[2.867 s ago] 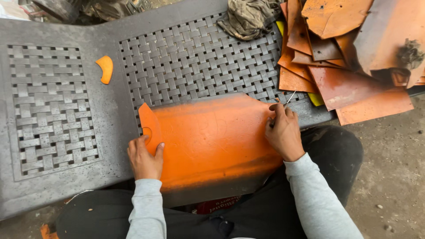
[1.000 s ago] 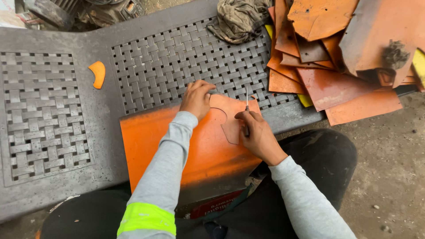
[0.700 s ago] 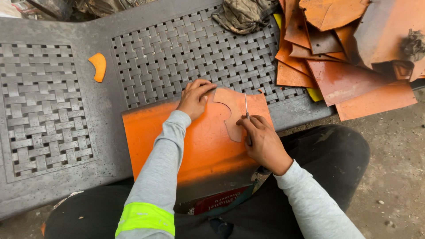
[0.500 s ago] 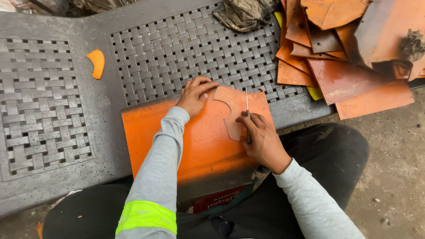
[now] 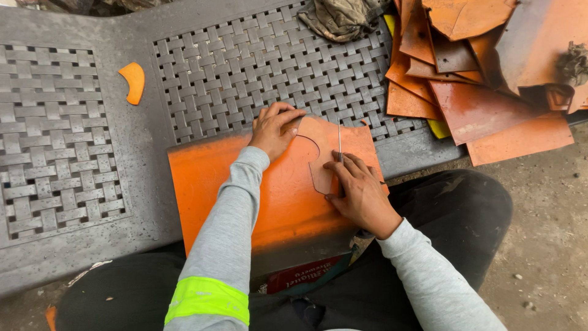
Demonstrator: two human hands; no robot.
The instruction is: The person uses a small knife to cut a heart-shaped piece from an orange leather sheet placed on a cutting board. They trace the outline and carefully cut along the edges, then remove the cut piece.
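A large orange sheet (image 5: 269,208) lies across my lap and the front edge of a grey woven-pattern bench (image 5: 79,159). On its far right part rests a paler orange curved template (image 5: 327,150). My left hand (image 5: 274,127) presses flat on the sheet's far edge, fingers touching the template's rim. My right hand (image 5: 358,195) grips a thin metal scriber (image 5: 340,140), its shaft pointing away from me along the template's right side, while its fingers also hold the template down.
A small orange crescent offcut (image 5: 133,81) lies on the bench at the upper left. A heap of orange and rusty brown sheets (image 5: 484,67) covers the bench's right end. A crumpled dirty rag (image 5: 340,17) sits at the far edge. Bare ground lies to the right.
Nearly three seconds ago both hands held the sheet's two ends. Since then my left hand has moved to the template and my right hand works the scriber; the last second shows almost no movement.
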